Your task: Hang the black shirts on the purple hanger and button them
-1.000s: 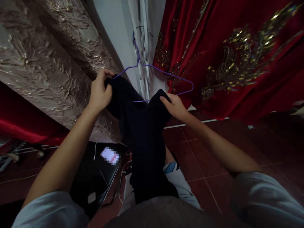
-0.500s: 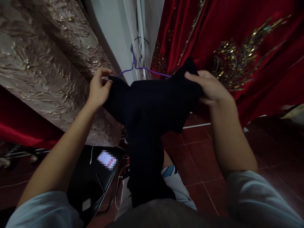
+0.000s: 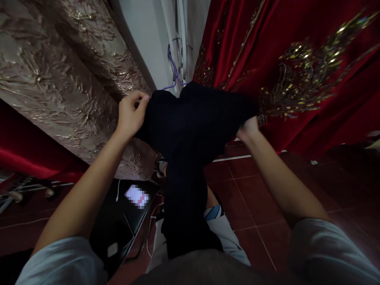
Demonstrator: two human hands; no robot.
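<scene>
A black or very dark navy garment (image 3: 190,122) is spread between my hands, and a long part of it hangs down over my lap; its exact kind does not show. My left hand (image 3: 132,113) pinches its upper left edge between thumb and fingers. At the lower right edge is my right hand (image 3: 249,128), its fingers largely hidden by the cloth and somewhat blurred; the fabric stretches out to it. Behind the garment's top edge a purple hanger (image 3: 175,73) shows its hook and a little of its arms. The rest of the hanger is covered.
Pinkish embossed fabric (image 3: 59,87) hangs on the left, red satin with gold sequins (image 3: 303,79) on the right. White poles (image 3: 181,35) stand behind the hanger. On a black surface (image 3: 103,221) at lower left lie a lit phone (image 3: 137,196) and a white cable (image 3: 118,192). The floor (image 3: 246,198) is red tile.
My right hand has moved down and a little left, under the garment's right edge. The garment's top now covers more of the hanger. My left hand keeps its pinch, slightly farther right.
</scene>
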